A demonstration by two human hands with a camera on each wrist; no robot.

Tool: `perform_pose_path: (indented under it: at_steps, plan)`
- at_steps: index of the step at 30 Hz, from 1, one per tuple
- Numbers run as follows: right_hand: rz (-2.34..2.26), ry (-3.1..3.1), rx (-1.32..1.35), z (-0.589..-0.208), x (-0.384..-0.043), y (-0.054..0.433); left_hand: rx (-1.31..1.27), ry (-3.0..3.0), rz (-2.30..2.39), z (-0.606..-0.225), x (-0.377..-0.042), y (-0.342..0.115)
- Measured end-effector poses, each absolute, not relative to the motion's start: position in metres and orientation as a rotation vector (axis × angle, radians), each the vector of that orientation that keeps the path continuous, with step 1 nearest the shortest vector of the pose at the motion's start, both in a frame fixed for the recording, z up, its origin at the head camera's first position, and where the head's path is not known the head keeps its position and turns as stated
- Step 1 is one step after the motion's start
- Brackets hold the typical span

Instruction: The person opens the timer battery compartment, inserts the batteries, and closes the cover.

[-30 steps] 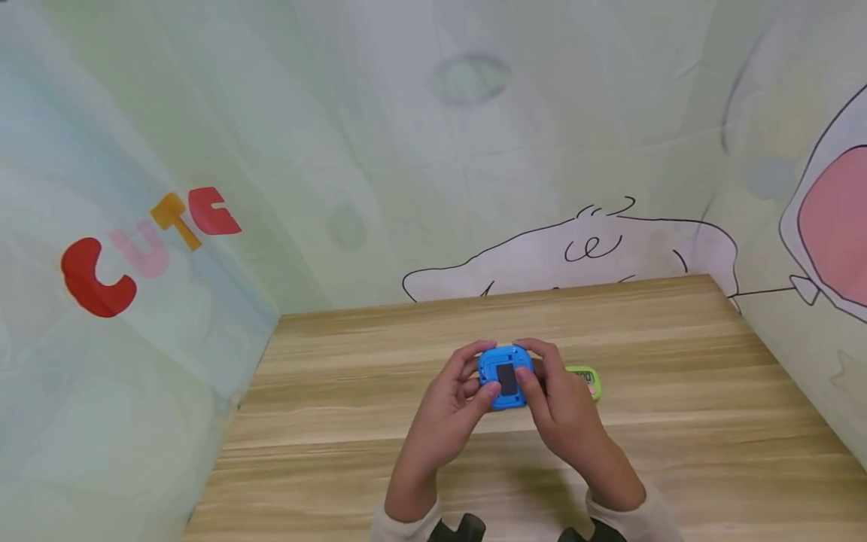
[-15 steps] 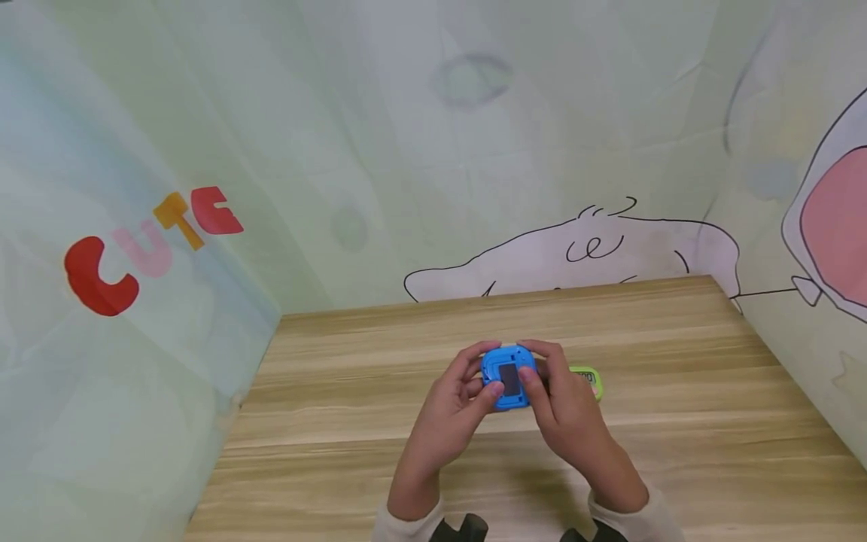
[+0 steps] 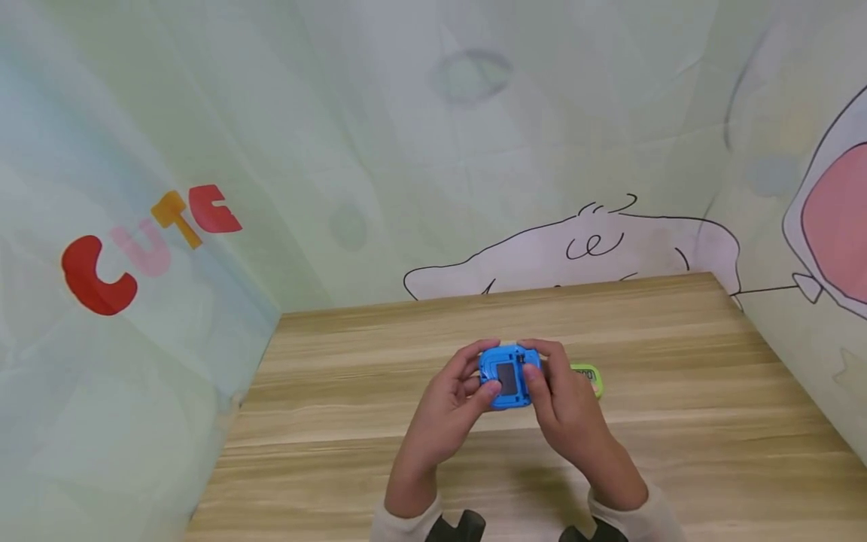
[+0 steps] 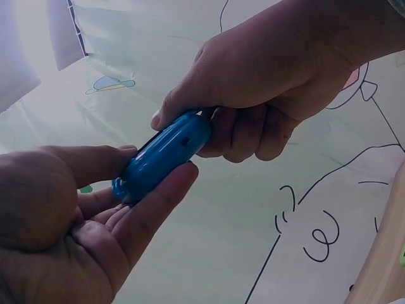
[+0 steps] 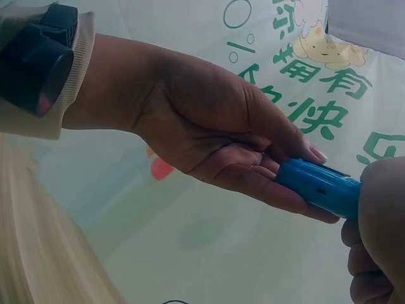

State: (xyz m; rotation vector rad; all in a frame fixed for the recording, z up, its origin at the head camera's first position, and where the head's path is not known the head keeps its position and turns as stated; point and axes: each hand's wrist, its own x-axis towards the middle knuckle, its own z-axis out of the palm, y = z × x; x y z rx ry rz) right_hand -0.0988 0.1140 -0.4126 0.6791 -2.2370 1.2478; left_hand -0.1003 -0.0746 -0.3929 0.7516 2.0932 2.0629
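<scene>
Both hands hold a small blue digital timer [image 3: 506, 376], its back turned up toward the head camera. A dark rectangular patch sits in the middle of that back. My left hand [image 3: 442, 412] grips the left side, thumb on the lower left part of the back. On the other side my right hand [image 3: 571, 410] grips it, with its thumb pressing a narrow blue strip near the right edge. A dark gap shows above that thumb. Seen edge-on in the left wrist view, the timer's rounded casing [image 4: 161, 158] lies between both hands' fingers.
A green digital timer [image 3: 589, 379] with digits on its screen lies on the wooden table [image 3: 339, 391], partly hidden behind the right hand. A printed cloth backdrop [image 3: 379, 150] stands along the table's back and sides.
My right thumb has slid a little to the right, and the strip under it has shifted outward, showing a dark gap in the timer's back. My left hand keeps its grip.
</scene>
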Motion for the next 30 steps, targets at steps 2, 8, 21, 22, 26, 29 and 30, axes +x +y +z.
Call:
perform_pose_path:
  at_steps: [2, 8, 21, 22, 26, 29, 30]
  plan:
    - [1.264, -2.236, 0.685, -0.413, -0.1, 0.114, 0.748, 2.102, 2.067, -0.393, -0.1, -0.074]
    - [1.403, -2.191, 0.675, -0.413, -0.102, 0.115, 0.743, 2.123, 2.088, -0.393, -0.099, -0.073]
    - [1.463, -2.176, 0.568, -0.412, -0.101, 0.112, 0.612, 2.255, 2.05, -0.394, -0.102, -0.078]
    - [1.469, -2.181, 0.551, -0.412, -0.101, 0.112, 0.594, 2.272, 2.041, -0.395, -0.103, -0.078]
    - [1.51, -2.21, 0.481, -0.412, -0.101, 0.111, 0.518, 2.345, 2.0, -0.397, -0.105, -0.083]
    - [1.545, -2.224, 0.456, -0.412, -0.102, 0.111, 0.464, 2.381, 1.984, -0.397, -0.106, -0.087]
    - [1.558, -2.225, 0.454, -0.412, -0.103, 0.11, 0.448, 2.388, 1.984, -0.397, -0.106, -0.089]
